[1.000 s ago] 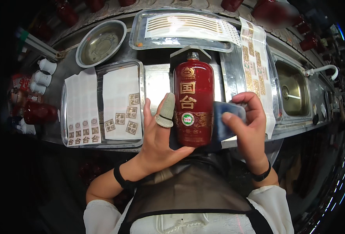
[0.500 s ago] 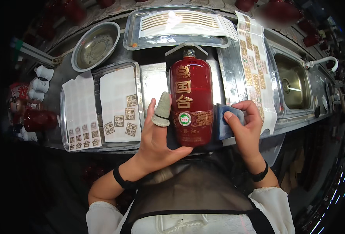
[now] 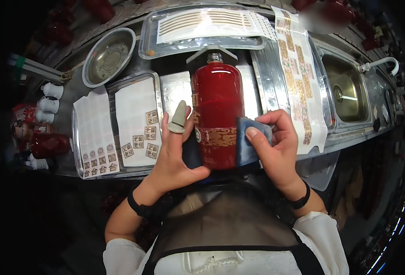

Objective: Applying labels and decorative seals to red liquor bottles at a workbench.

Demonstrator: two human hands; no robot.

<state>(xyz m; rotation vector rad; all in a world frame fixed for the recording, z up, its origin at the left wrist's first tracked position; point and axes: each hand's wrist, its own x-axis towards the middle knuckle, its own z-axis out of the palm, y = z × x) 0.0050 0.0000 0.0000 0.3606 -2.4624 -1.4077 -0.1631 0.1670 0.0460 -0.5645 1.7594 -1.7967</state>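
Rolled about its length since the earlier frame, the bottle (image 3: pixel 218 101) now shows its gold lettering and round badge at its left edge, with plain red and a gold-patterned band facing up. The pad (image 3: pixel 248 146), formerly just beside it, now lies against its lower right side. Of the hands, the right hand (image 3: pixel 278 151) pinches this blue pad between thumb and fingers. The left hand (image 3: pixel 169 160) is unclosed, fingers spread along the bottle's left side, its thumb tip at the base; a grey finger cot (image 3: pixel 178 120) covers one finger. The bottle lies midway along the front edge of the worktop (image 3: pixel 163 66), neck toward the back edge, by a grey bracket (image 3: pixel 228 52). Left of the hands, a tray (image 3: pixel 157 87) near the front edge carries two label sheets (image 3: pixel 138 101). A bowl (image 3: pixel 107 62) sits toward the back left corner; white caps (image 3: pixel 51 90) are at the left end. Along the back edge is another tray (image 3: pixel 149 39) with a gold-striped sheet (image 3: pixel 207 22). Rightward, a patterned strip (image 3: pixel 298 68) runs from back to front, before the sink (image 3: pixel 349 87) at the right end.
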